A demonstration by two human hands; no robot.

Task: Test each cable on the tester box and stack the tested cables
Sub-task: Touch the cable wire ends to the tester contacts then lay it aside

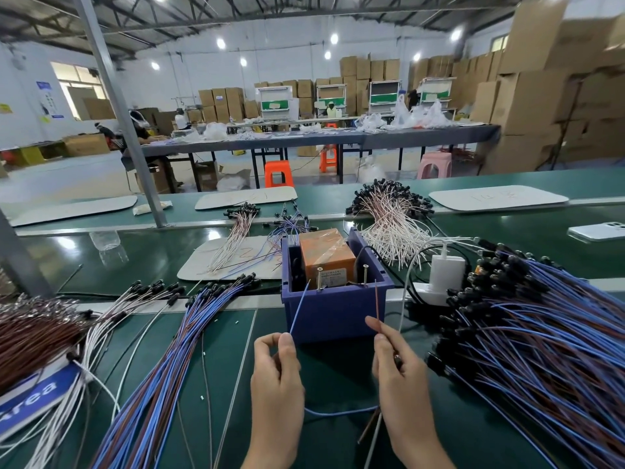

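While left hand (pixel 277 377) pinches the blue lead (pixel 299 309) and right hand (pixel 400 374) the brown lead (pixel 377 301), tips face the tester box (pixel 324 258).
Seemingly light, limp wire: hold close behind tips.

left hand (pixel 277 370) raised with thumb and forefinger pinched, right hand (pixel 399 363) likewise, forearms parallel

Blue table sign (pixel 32 399) seemingly reads "Area".
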